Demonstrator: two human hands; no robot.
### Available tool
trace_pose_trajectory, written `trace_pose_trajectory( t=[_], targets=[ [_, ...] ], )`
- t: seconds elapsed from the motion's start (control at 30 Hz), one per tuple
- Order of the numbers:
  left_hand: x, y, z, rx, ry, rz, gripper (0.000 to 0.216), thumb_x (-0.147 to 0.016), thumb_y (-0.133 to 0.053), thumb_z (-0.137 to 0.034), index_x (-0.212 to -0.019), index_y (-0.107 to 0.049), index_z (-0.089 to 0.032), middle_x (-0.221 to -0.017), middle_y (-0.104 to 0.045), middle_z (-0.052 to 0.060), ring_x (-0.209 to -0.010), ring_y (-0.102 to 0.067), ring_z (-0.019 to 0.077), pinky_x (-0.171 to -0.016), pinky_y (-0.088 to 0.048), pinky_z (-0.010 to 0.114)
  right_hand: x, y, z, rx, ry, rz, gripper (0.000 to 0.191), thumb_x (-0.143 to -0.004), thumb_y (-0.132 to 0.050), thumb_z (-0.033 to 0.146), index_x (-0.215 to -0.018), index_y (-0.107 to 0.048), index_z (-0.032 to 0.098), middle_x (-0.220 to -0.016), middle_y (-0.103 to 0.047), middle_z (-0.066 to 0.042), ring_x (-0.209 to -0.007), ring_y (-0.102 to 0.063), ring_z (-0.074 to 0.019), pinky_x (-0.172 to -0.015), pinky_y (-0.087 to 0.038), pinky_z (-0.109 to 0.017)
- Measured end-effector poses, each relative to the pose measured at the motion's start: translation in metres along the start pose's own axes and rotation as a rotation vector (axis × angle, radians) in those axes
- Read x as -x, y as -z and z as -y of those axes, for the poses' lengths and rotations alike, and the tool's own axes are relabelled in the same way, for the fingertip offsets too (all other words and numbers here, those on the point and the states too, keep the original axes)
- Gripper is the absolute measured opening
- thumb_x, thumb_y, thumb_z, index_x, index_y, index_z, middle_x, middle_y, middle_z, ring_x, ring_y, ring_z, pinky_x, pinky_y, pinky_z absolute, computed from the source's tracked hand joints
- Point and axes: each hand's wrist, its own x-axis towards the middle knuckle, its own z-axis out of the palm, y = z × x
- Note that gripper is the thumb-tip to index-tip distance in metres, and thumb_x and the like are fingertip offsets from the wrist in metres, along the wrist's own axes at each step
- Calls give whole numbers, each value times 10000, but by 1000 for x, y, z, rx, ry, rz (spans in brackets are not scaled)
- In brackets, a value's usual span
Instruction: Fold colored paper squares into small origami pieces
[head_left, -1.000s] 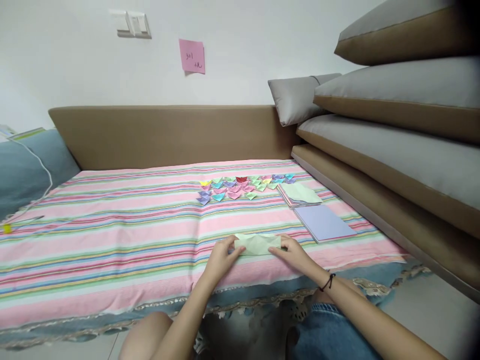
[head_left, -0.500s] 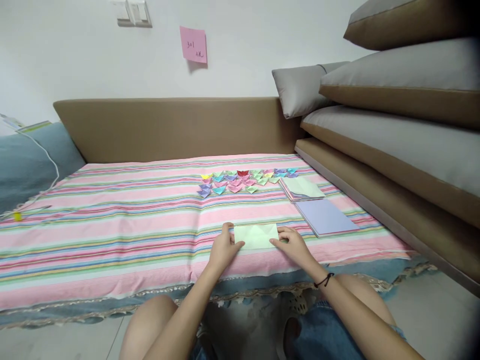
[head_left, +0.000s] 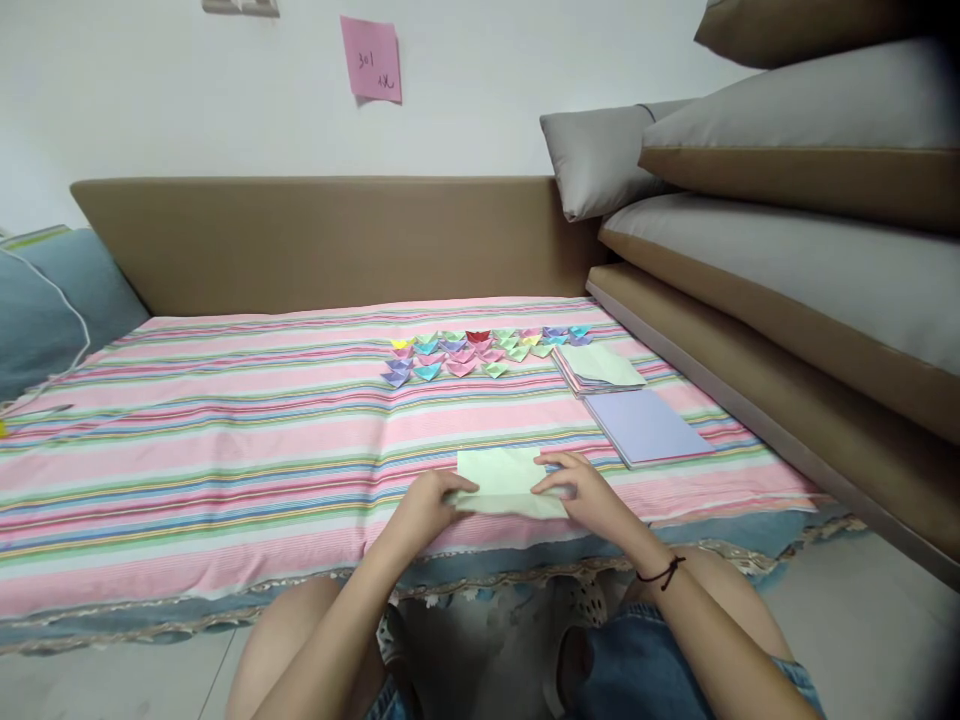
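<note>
A pale green sheet of paper (head_left: 501, 474) lies near the front edge of the striped cloth (head_left: 225, 430). Its near edge is lifted and partly folded. My left hand (head_left: 424, 508) pinches the sheet's near left corner. My right hand (head_left: 581, 487) has its fingers closed on the sheet's right side. A black cord circles my right wrist.
Several small folded paper pieces (head_left: 480, 350) in many colours sit in rows farther back. Right of them lie a stack of mixed paper (head_left: 598, 366) and a lilac stack (head_left: 646, 425). Big cushions (head_left: 795, 200) are piled at the right, a blue pillow (head_left: 45, 300) at the left.
The green paper went from a narrow folded strip to a wider sheet, and its near edge is now lifted. Both hands shifted slightly toward me. The camera tilted down a little.
</note>
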Motion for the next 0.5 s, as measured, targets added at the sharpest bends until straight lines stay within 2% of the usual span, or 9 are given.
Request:
trace_pose_trajectory(
  t=[0.07, 0.13, 0.23, 0.3, 0.4, 0.47, 0.5],
  targets=[
    [7, -2, -2, -183, -172, 9, 371, -733, -609, -161, -1099, -626, -224, -989, -620, 70, -920, -546, 223, -815, -410, 339, 5, 0, 2, 59, 77, 28, 356, -683, -606, 70, -938, -718, 291, -1180, -570, -75, -1110, -458, -280, -932, -380, -465],
    [13, -6, -3, -396, -259, -5, 475, -750, -599, -158, -1213, -545, -246, -1056, -567, 92, -965, -510, 240, -826, -406, 373, 9, -1, 3, 119, 129, 51, 495, -671, -617, 61, -1092, -651, 319, -1245, -523, -76, -1158, -406, -296, -941, -370, -489],
    [17, -8, -2, -604, -266, -38, 514, -765, -528, -73, -1241, -515, -266, -1078, -536, 94, -980, -480, 246, -814, -399, 389, 13, -1, 1, 174, 171, 60, 645, -668, -520, -23, -1195, -570, 345, -1298, -488, -56, -1191, -376, -286, -935, -378, -493],
    [18, -6, 2, -632, -255, -60, 475, -784, -501, -71, -1217, -539, -263, -1093, -534, 98, -1000, -467, 254, -816, -391, 400, 13, -1, -2, 176, 178, 33, 664, -657, -452, -61, -1176, -589, 329, -1281, -509, -54, -1177, -397, -266, -929, -389, -477],
    [16, -6, 10, -527, -213, -128, 318, -810, -533, -157, -1091, -629, -272, -1099, -545, 81, -1002, -466, 250, -819, -387, 396, 10, -3, -2, 142, 136, -47, 504, -683, -483, -15, -1034, -681, 288, -1194, -576, -64, -1107, -463, -255, -913, -402, -459],
    [12, -10, 14, -424, -138, -226, 153, -819, -553, -225, -872, -692, -259, -1050, -573, 52, -974, -479, 235, -817, -382, 385, 5, -7, 0, 117, 66, -118, 262, -728, -558, 100, -854, -729, 254, -1116, -618, -68, -1050, -501, -256, -894, -407, -446],
    [10, -13, 16, -386, -87, -287, 151, -818, -563, -274, -739, -684, -232, -1009, -590, 43, -959, -484, 232, -816, -377, 385, 2, -9, 1, 108, 24, -155, 149, -742, -590, 174, -747, -726, 233, -1067, -636, -72, -1019, -517, -257, -879, -409, -438]
  ],
)
